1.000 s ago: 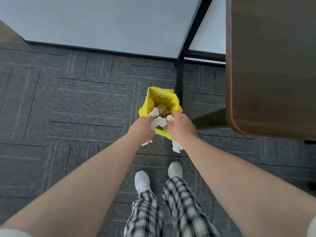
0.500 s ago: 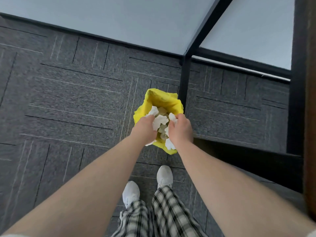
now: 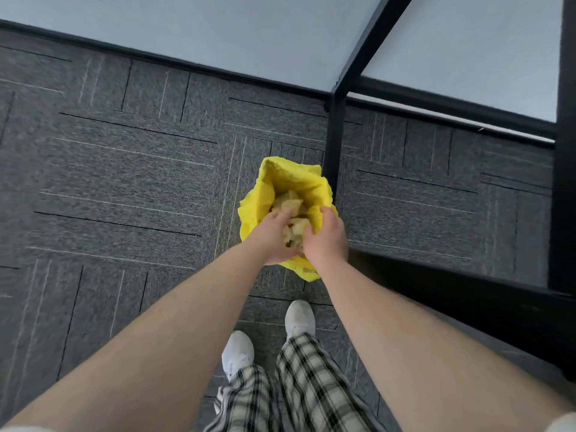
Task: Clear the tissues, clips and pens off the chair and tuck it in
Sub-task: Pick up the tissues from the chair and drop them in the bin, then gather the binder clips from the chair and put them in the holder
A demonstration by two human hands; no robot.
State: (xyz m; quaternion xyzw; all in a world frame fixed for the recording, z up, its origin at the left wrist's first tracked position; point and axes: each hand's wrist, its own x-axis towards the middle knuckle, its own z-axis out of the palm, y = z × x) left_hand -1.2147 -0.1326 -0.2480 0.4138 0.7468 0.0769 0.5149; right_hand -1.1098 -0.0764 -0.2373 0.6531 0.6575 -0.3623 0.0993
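Note:
A bin lined with a yellow bag (image 3: 282, 177) stands on the carpet in front of my feet. Crumpled tissues (image 3: 288, 202) lie inside it, tinted yellow by the liner. Both my hands reach into its mouth. My left hand (image 3: 274, 241) has its fingers stretched out over the opening, touching a wad of tissues (image 3: 294, 233). My right hand (image 3: 328, 236) curls over the right rim with its back to me, so its fingers are hidden. The wad sits between the two hands. No chair, clips or pens are in view.
A black metal desk leg (image 3: 335, 145) stands just right of the bin, with the desk frame (image 3: 564, 151) and a low black bar further right. A pale wall with dark skirting (image 3: 187, 62) runs behind. My white shoes (image 3: 238, 355) stand on grey carpet tiles.
Both hands have sunk lower into the bin's mouth. The white tissues bunched in my fingers now sit down among those in the liner. My view has shifted left, away from the wooden tabletop.

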